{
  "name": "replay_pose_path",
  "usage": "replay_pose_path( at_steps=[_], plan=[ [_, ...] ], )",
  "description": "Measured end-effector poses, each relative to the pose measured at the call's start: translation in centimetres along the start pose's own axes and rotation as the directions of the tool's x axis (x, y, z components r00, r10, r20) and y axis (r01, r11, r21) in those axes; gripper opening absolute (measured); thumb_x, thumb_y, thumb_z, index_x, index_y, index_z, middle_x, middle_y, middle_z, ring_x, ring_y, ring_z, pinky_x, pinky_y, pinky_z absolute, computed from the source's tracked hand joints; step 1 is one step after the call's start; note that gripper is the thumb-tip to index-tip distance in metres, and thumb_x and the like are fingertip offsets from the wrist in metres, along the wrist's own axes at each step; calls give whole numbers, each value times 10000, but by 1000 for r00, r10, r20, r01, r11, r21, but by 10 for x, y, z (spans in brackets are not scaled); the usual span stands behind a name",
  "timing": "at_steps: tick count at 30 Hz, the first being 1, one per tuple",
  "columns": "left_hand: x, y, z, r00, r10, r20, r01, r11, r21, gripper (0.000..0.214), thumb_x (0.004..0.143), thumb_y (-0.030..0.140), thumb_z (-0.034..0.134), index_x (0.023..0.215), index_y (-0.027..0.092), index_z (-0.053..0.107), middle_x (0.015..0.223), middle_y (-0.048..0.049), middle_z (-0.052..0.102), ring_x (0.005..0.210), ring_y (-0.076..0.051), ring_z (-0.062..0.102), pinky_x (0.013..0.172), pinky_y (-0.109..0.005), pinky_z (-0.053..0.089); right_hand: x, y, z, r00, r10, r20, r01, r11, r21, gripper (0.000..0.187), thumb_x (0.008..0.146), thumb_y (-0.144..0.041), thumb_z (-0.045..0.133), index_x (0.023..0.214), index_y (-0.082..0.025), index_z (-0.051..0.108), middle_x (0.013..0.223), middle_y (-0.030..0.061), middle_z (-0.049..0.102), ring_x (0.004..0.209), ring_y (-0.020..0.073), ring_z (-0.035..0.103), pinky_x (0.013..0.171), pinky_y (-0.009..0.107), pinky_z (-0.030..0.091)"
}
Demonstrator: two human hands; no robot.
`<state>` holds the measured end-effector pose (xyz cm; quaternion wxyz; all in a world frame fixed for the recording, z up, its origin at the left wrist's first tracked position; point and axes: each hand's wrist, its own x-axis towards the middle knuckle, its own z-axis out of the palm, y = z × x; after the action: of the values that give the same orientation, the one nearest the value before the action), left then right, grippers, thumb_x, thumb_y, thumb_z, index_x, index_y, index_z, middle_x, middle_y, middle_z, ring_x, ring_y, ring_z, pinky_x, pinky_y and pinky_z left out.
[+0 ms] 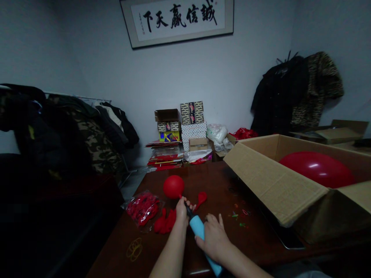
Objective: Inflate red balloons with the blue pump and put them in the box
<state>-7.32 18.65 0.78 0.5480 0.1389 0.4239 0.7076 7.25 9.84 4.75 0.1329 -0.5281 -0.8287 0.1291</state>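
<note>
A small, partly inflated red balloon [173, 186] sits over the tip of a blue hand balloon pump [197, 227] with a black nozzle. My left hand [182, 209] is closed around the balloon's neck at the nozzle. My right hand [213, 236] grips the blue barrel of the pump lower down, its fingers curled partly over it. A limp red balloon [202, 197] lies just beyond my hands. Left of my forearm there is a pile of flat red balloons [165, 223], next to a clear plastic bag of red balloons [144, 208].
A large open cardboard box [278, 181] with a big red balloon [317, 169] inside stands on the table [121, 235] at right. Yellow rubber bands [134, 249] lie front left; small coloured bits [242, 216] and a dark phone-like slab [290, 239] lie right. Stacked boxes [193, 133] stand behind.
</note>
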Motion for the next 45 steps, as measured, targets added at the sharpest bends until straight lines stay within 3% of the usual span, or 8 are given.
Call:
replay_pose_path(
  at_steps=[6, 13, 17, 22, 29, 37, 41, 45],
  plan=[
    [7, -1, -8, 997, 64, -54, -62, 998, 27, 143, 798, 263, 443, 678, 203, 394, 428, 81, 378, 322, -81, 366, 529, -315, 485, -21, 4, 12, 999, 16, 43, -15, 999, -39, 558, 759, -482, 452, 1107, -71, 597, 1239, 203, 508, 1220, 330, 372, 1070, 502, 73],
    [17, 15, -20, 990, 28, -137, -33, 999, -38, 158, 800, 238, 435, 662, 206, 365, 432, 86, 365, 324, -71, 357, 539, -304, 483, -62, 49, 17, 982, -78, 174, 83, 996, -24, 549, 728, -458, 519, 1112, -72, 593, 1251, 224, 500, 1244, 341, 345, 1063, 534, 46],
    [16, 17, -18, 991, 1, -133, -10, 998, -70, 156, 787, 260, 465, 670, 208, 377, 437, 90, 355, 328, -73, 359, 533, -300, 477, -71, 60, 9, 983, -95, 155, 93, 995, 17, 488, 724, -450, 529, 1058, -106, 621, 1201, 194, 543, 1225, 329, 372, 1065, 527, 57],
    [12, 15, -10, 993, -2, -117, -7, 997, -78, 180, 801, 272, 457, 658, 209, 367, 439, 91, 351, 330, -66, 346, 554, -304, 482, -67, 51, -12, 985, -98, 142, 99, 995, 5, 461, 664, -416, 559, 995, -105, 639, 1213, 174, 527, 1252, 310, 330, 1078, 479, -12],
    [2, 4, -6, 997, 24, -70, -30, 996, -89, 164, 801, 293, 469, 683, 209, 391, 461, 88, 374, 355, -73, 375, 625, -362, 503, -43, 25, -23, 993, -62, 96, 65, 998, -21, 553, 709, -445, 509, 1097, -60, 596, 1261, 201, 481, 1245, 338, 322, 1078, 478, 30],
    [0, -3, -5, 999, -43, -23, 42, 997, -57, 155, 783, 293, 492, 691, 199, 409, 479, 67, 409, 383, -83, 416, 570, -319, 486, -2, 5, -2, 999, -36, 4, 35, 999, 42, 460, 721, -452, 489, 991, -108, 632, 1096, 141, 569, 1111, 288, 450, 1067, 469, 100],
    [4, -2, -6, 997, -39, -67, 38, 999, -6, 165, 784, 316, 485, 693, 198, 414, 455, 78, 385, 354, -74, 386, 527, -288, 466, -10, 5, 9, 1000, -8, 12, 7, 999, 49, 461, 735, -461, 480, 1004, -116, 626, 1089, 139, 574, 1105, 287, 458, 1064, 461, 120],
    [12, 1, -8, 992, 15, -126, -13, 1000, 16, 164, 788, 312, 468, 684, 201, 406, 434, 85, 366, 329, -69, 360, 500, -269, 452, -34, 16, 13, 1000, -14, 20, 14, 1000, -2, 518, 731, -461, 492, 1077, -92, 604, 1184, 169, 541, 1186, 303, 400, 1077, 458, 64]
  ],
)
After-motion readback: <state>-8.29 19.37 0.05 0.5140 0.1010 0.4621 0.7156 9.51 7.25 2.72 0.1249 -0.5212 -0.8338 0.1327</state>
